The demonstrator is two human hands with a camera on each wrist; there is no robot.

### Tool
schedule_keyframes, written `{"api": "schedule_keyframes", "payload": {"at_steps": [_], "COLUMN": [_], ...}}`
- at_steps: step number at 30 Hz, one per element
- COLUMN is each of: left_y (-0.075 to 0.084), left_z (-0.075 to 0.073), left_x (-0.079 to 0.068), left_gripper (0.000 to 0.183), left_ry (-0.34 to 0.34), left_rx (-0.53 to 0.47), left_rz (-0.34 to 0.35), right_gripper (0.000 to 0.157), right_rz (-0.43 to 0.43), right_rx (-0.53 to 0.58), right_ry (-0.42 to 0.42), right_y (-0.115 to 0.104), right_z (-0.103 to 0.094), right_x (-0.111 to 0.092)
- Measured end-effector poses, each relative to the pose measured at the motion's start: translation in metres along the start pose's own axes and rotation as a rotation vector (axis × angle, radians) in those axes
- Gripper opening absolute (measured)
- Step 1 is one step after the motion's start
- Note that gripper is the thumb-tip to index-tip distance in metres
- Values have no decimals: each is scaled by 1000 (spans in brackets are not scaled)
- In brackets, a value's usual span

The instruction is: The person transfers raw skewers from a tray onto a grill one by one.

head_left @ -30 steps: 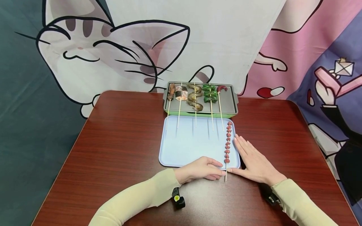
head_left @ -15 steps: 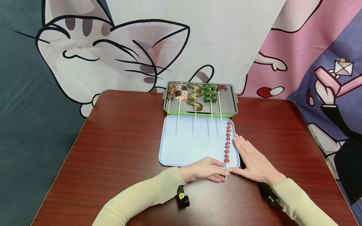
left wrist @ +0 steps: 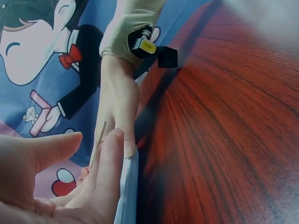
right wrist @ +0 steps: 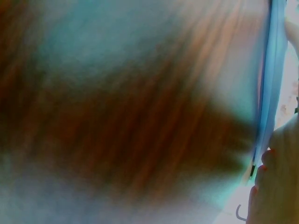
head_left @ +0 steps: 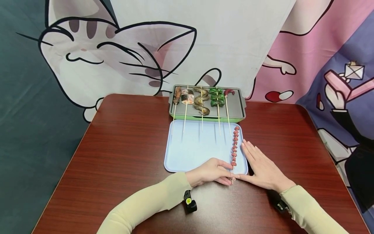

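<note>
A skewer of small red pieces [head_left: 234,148] lies lengthwise along the right side of the light blue tray [head_left: 187,149], its bare end sticking out over the near rim. My left hand [head_left: 208,170] holds the stick near that end; in the left wrist view the stick end [left wrist: 103,127] shows past the extended index finger, with the thumb spread apart. My right hand [head_left: 266,169] rests flat, fingers straight, along the tray's right edge. Its thumb points to the stick by the left fingertips. Part of the stick is hidden by the left fingers.
Behind the tray stands a grey grill pan [head_left: 236,107] with a green base. Several skewers lie on it: brown meat [head_left: 177,95], a fish piece [head_left: 187,97], shrimp [head_left: 201,101], green peppers [head_left: 217,97] and a red curled piece [head_left: 229,92]. Their sticks reach over the tray.
My left hand has moved right and slightly away from me at the stick. The skewer's near end has shifted up and left a little in view. My right hand has stayed put.
</note>
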State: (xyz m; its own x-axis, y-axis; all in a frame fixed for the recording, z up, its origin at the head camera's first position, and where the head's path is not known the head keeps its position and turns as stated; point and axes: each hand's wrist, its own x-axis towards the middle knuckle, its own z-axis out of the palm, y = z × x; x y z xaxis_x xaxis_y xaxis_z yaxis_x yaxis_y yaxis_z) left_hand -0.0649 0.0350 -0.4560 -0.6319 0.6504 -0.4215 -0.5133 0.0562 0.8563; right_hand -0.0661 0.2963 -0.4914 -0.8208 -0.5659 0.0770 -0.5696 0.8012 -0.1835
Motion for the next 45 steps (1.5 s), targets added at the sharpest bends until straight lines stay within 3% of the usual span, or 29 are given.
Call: {"api": "schedule_keyframes", "payload": {"at_steps": [14,30,38,45], "left_y": [4,11,25,47], "left_z": [3,5,5,7], "left_x": [-1,-7,-7,5], "left_gripper": [27,25,27,27], "left_ry": [69,46,39,78], "left_rx": [14,43,58,78], "left_rz": [6,51,106,142], "right_gripper": [115,115,112,112], "right_rz": [14,-13,-56,-44], "right_rx": [19,26,18,22], "right_ry": [-2,27,68,55], "right_y": [-1,0,1,1], "right_z": [-1,1,1,1], "right_x": [0,0,2,1]}}
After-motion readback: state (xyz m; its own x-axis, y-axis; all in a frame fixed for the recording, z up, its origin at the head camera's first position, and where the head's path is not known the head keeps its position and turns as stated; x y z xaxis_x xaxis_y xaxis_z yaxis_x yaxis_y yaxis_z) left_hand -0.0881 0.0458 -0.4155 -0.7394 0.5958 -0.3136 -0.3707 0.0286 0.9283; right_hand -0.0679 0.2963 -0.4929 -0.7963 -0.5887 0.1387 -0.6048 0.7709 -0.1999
